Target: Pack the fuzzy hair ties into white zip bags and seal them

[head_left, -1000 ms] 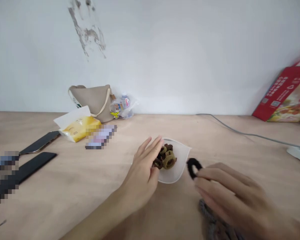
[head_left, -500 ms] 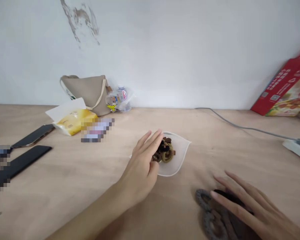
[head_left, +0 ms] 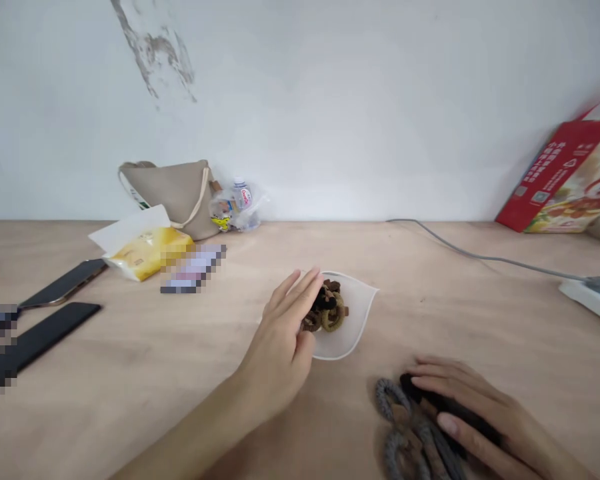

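Left of centre, my left hand [head_left: 283, 340] rests at the near-left side of a white leaf-shaped dish [head_left: 357, 313], its fingers stretched out and covering part of it. Brown, olive and black hair ties [head_left: 333, 313] lie heaped in the dish, beside those fingers. At the lower right, my right hand [head_left: 485, 413] lies with extended fingers over black hair ties, the thumb apart from the fingers. Grey hair ties [head_left: 397, 423] with brown bands sit on the table just left of the right hand. What lies under its palm is hidden.
At the left are a yellow tissue pack [head_left: 153, 253], a beige bag [head_left: 173, 193], phones [head_left: 63, 283] and a plastic bag with a bottle [head_left: 243, 200]. A red box [head_left: 555, 173], a grey cable [head_left: 470, 253] and a white power strip [head_left: 590, 303] stand at the right.
My right hand has come down onto the black hair ties, its fingers closer together. The grey hair ties appear slightly further left. My left hand stays at the dish; the view has tilted slightly.
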Demonstrator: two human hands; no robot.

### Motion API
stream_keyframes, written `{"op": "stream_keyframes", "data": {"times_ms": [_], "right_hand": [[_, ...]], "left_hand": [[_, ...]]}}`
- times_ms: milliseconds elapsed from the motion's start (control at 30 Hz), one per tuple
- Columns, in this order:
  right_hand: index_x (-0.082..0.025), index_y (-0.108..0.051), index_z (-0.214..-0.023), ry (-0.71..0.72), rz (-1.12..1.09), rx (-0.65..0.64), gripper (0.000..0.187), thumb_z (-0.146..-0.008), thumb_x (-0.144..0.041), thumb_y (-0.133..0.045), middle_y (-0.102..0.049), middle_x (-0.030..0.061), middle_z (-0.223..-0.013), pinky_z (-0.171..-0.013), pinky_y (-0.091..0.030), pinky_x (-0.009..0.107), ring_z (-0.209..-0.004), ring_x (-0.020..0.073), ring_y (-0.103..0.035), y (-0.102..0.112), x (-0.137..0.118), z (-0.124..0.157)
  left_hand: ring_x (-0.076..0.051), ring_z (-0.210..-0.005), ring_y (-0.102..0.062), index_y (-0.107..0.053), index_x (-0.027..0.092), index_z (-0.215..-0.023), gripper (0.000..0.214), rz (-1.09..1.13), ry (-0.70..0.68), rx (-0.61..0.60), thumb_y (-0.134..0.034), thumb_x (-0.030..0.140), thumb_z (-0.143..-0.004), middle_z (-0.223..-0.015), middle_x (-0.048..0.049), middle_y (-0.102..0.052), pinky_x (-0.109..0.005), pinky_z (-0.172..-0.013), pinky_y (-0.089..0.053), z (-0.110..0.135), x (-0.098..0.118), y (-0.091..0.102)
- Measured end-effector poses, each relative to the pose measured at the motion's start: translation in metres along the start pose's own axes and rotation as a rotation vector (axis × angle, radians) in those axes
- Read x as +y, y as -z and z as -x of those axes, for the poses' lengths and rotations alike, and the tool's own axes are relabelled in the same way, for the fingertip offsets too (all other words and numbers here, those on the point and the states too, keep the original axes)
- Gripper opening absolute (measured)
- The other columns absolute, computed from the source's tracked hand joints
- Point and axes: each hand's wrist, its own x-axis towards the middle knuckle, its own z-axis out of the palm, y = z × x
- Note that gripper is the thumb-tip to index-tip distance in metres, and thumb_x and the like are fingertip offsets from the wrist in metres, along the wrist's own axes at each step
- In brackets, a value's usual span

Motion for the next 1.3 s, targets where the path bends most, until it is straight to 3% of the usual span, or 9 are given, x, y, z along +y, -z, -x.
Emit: {"op": "stream_keyframes", "data": {"times_ms": [200,467,600,733,900,1000,1100,1200,1300], "right_hand": [[-0.029,-0.064,-0.113,-0.105,-0.046,-0.047,0.029,-0.090,-0.034,-0.049,-0.066,0.0053,-0.115,-0.090,-0.051,0.040,-0.108,0.0233,-0.061,0.001,0.019,-0.009],[-0.029,-0.066,-0.106,-0.168,-0.021,0.104,0.024,-0.085,-0.035,-0.054,-0.069,0.0039,-0.105,-0.082,-0.055,0.032,-0.097,0.0219,-0.065,0.003,0.020,0.004],[-0.027,-0.066,-0.103,-0.196,0.016,0.189,0.023,-0.082,-0.033,-0.056,-0.069,0.0040,-0.100,-0.069,-0.058,0.027,-0.084,0.0202,-0.068,-0.004,0.028,0.010],[-0.024,-0.065,-0.099,-0.190,0.037,0.239,0.021,-0.081,-0.030,-0.056,-0.067,0.0067,-0.102,-0.067,-0.058,0.028,-0.079,0.0191,-0.068,-0.007,0.033,0.006],[-0.025,-0.064,-0.089,-0.008,0.087,0.251,0.012,-0.080,-0.021,-0.055,-0.067,0.0063,-0.104,-0.067,-0.057,0.027,-0.082,0.0182,-0.068,0.003,0.021,-0.017],[-0.025,-0.060,-0.089,0.236,0.108,0.380,0.017,-0.080,-0.011,-0.056,-0.065,0.0055,-0.105,-0.071,-0.056,0.028,-0.086,0.0176,-0.066,0.005,-0.008,-0.052],[-0.022,-0.058,-0.096,0.490,0.067,0.349,0.023,-0.082,-0.005,-0.051,-0.063,0.0080,-0.109,-0.075,-0.054,0.032,-0.090,0.0178,-0.062,-0.001,-0.041,-0.095],[-0.020,-0.057,-0.096,0.510,0.004,0.284,0.012,-0.087,-0.014,-0.053,-0.062,0.0101,-0.112,-0.079,-0.054,0.034,-0.094,0.0187,-0.061,-0.005,-0.050,-0.120],[-0.022,-0.055,-0.102,0.365,-0.035,0.234,0.014,-0.089,-0.020,-0.052,-0.063,0.0079,-0.108,-0.080,-0.055,0.032,-0.094,0.0181,-0.063,0.004,-0.029,-0.104]], "left_hand": [[-0.020,-0.140,-0.020,-0.037,0.021,-0.140,0.070,0.005,0.030,-0.038,-0.034,0.002,-0.072,-0.147,0.0022,-0.035,-0.043,-0.115,-0.023,0.000,0.001,0.001],[-0.021,-0.139,-0.022,-0.037,0.023,-0.140,0.072,0.011,0.006,-0.006,-0.034,0.001,-0.071,-0.147,0.0025,-0.036,-0.042,-0.115,-0.023,0.000,-0.003,-0.001],[-0.021,-0.139,-0.022,-0.037,0.022,-0.140,0.070,0.009,-0.012,0.006,-0.035,0.002,-0.072,-0.147,0.0019,-0.036,-0.043,-0.115,-0.024,0.001,-0.003,-0.001],[-0.021,-0.139,-0.021,-0.036,0.021,-0.140,0.070,0.013,0.001,0.002,-0.034,0.002,-0.073,-0.148,0.0024,-0.034,-0.043,-0.115,-0.023,0.001,-0.003,-0.001],[-0.021,-0.139,-0.022,-0.036,0.023,-0.140,0.071,0.013,-0.002,0.015,-0.034,0.001,-0.073,-0.147,0.0025,-0.035,-0.044,-0.114,-0.025,0.001,-0.003,0.000],[-0.020,-0.139,-0.023,-0.037,0.021,-0.140,0.069,0.011,0.004,0.001,-0.033,0.001,-0.073,-0.147,0.0009,-0.036,-0.044,-0.114,-0.026,0.000,-0.002,0.002],[-0.020,-0.139,-0.023,-0.038,0.019,-0.139,0.068,0.014,-0.013,0.006,-0.034,0.002,-0.074,-0.146,-0.0004,-0.037,-0.043,-0.114,-0.025,-0.001,-0.002,0.003],[-0.019,-0.139,-0.024,-0.038,0.017,-0.139,0.066,0.016,-0.021,0.017,-0.034,0.002,-0.074,-0.146,-0.0014,-0.037,-0.042,-0.114,-0.026,-0.002,-0.002,0.004],[-0.020,-0.138,-0.025,-0.040,0.015,-0.138,0.065,0.007,-0.009,0.014,-0.035,0.003,-0.074,-0.146,-0.0021,-0.038,-0.041,-0.114,-0.026,-0.003,-0.002,0.004]]}}
